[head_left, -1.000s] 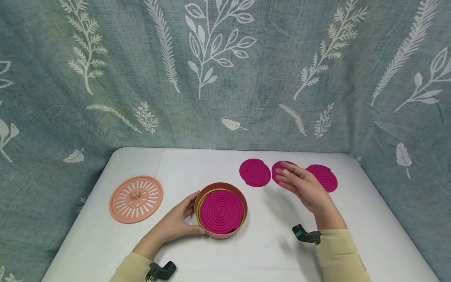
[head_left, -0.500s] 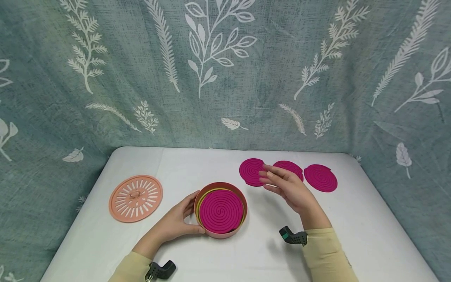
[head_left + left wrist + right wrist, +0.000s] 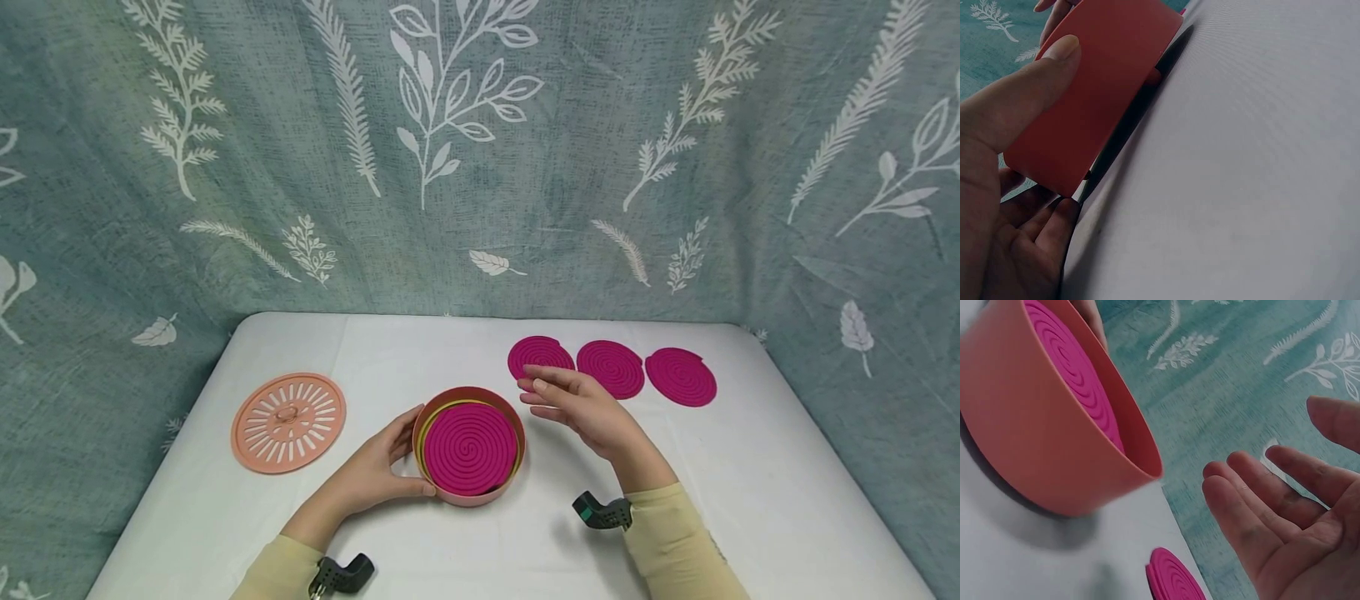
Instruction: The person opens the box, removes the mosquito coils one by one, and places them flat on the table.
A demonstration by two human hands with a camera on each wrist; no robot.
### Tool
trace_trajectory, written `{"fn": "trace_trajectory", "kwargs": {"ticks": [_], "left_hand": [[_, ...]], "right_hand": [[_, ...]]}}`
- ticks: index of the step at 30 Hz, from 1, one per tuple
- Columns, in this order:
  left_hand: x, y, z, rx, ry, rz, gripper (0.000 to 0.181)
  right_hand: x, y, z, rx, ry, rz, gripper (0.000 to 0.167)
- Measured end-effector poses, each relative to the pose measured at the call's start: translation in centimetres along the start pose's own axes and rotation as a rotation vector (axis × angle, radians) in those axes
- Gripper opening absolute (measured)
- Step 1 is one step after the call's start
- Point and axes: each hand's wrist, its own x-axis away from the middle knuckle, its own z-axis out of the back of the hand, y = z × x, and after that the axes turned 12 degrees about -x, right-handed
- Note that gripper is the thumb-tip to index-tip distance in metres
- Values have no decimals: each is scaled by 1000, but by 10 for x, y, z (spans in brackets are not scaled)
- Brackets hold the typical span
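Observation:
A round coral tin [image 3: 469, 501] sits on the white table with a magenta mosquito coil [image 3: 471, 450] lying spiral-up inside. Between the coil and the tin's wall shows a yellow-green edge. My left hand [image 3: 378, 471] holds the tin's left side, thumb in front and fingers around behind; the left wrist view shows the thumb pressed on the tin's wall [image 3: 1097, 100]. Nothing is held in my right hand [image 3: 581, 408], which hovers right of the tin with fingers extended. It partly covers the leftmost of three more mosquito coils; the middle coil [image 3: 611, 369] is fully visible.
A coral slotted lid [image 3: 322, 454] with a small loop on top lies at the left of the table. The rightmost coil [image 3: 681, 377] lies near the back right. A teal leaf-patterned curtain [image 3: 562, 192] hangs behind the table.
My right hand has moved left and slightly toward me, from over the middle coil to near the tin, uncovering the middle coil. My left hand and the tin stay put.

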Motion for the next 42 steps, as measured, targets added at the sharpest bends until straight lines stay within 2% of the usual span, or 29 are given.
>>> {"fn": "trace_trajectory", "kwargs": {"ticks": [6,14,21,27,42], "left_hand": [[-1,-2,0,4,4,-3,119],[0,-2,0,13,-1,-5,119],[0,-2,0,-4,0,5,118],[0,-2,0,-5,-1,4,117],[0,-4,-1,-4,-1,4,117]], "right_hand": [[-5,5,-11,25,-72,-2,55],[-11,12,-27,61,-129,-57,56],[-16,15,-36,157,-177,-62,58],[-20,16,-41,274,-191,-70,58],[-26,18,-45,361,-169,-55,56]]}}
